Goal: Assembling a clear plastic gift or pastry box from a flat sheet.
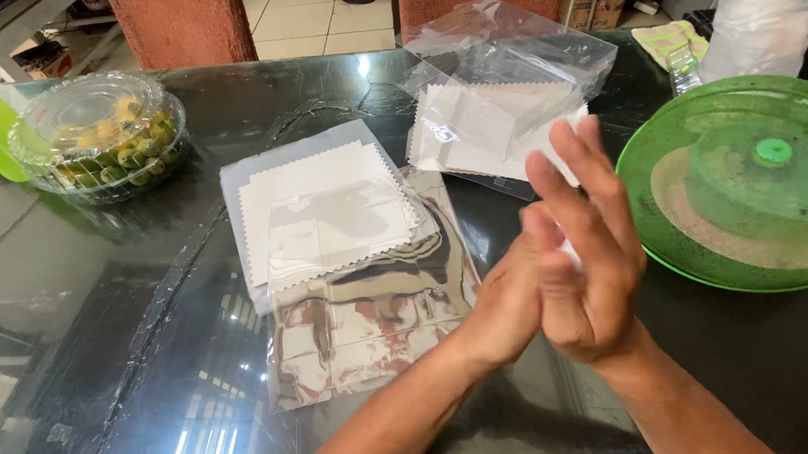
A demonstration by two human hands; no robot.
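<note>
Dark and glossy, the glass bench [70, 378] reflects the window light, and behind it stand two reddish chairs on a tiled floor. Above its near edge the two hands are pressed together, palm to palm: the right hand [588, 270] is in front with its fingers stretched upward, and the left hand [507, 310] lies against it from behind. Between them a small white cloth [571, 250] shows only as a thin edge, so it seems to be flattened or rubbed between the palms; how it is folded I cannot tell.

Just to the left of the hands lies a pile of clear flat bags [373, 325], and on its far end rests a stack of white cloths with zigzag edges [331, 213]. Beyond the hands an open clear bag [496, 47] stands over more white cloths [483, 129].

To my judgement the step in hand is preparing one cloth for packing. A next move would call for separating the palms without dropping the cloth, and for opening one thin slippery bag.

Farther out, a green domed cover [746, 181] sits at the right, and a clear lidded container of green snacks [99, 136] at the far left.
</note>
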